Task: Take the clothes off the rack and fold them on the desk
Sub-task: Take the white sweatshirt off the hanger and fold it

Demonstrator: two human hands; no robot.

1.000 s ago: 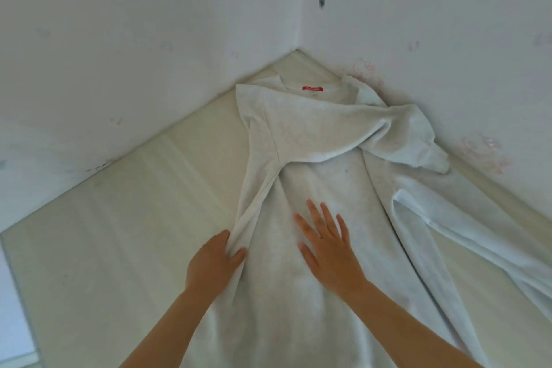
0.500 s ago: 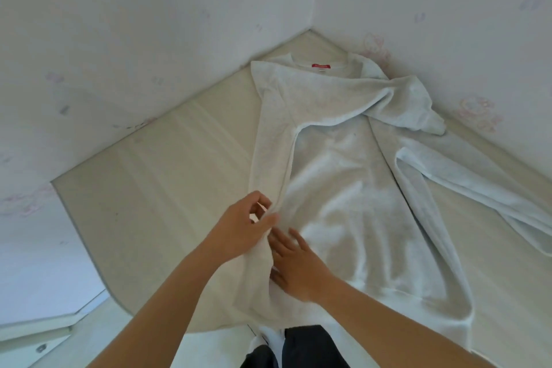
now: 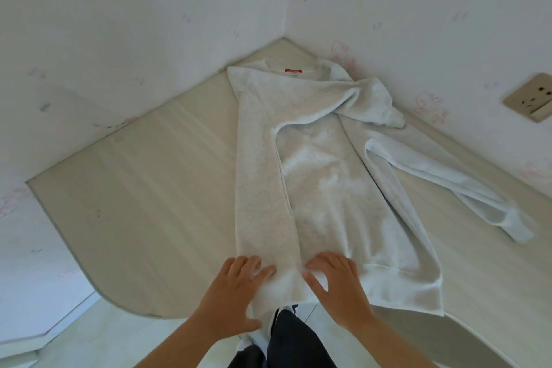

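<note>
Soft, matt cloth on the sweatshirt (image 3: 328,182), fleecy and faintly fuzzy, ribbed along the hem. Smooth wood-grain laminate with a low sheen on the tabletop (image 3: 149,203). Matt, scuffed paint on the wall (image 3: 119,24). Smooth plastic on the socket plate (image 3: 531,97).

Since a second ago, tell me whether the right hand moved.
Yes: the right hand slid down the sweatshirt to its hem, away from the red label.

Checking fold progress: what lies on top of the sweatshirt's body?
Its folded-in left side, one sleeve across the chest, the left hand and right hand at the hem. Fabric beneath them is hidden.
</note>
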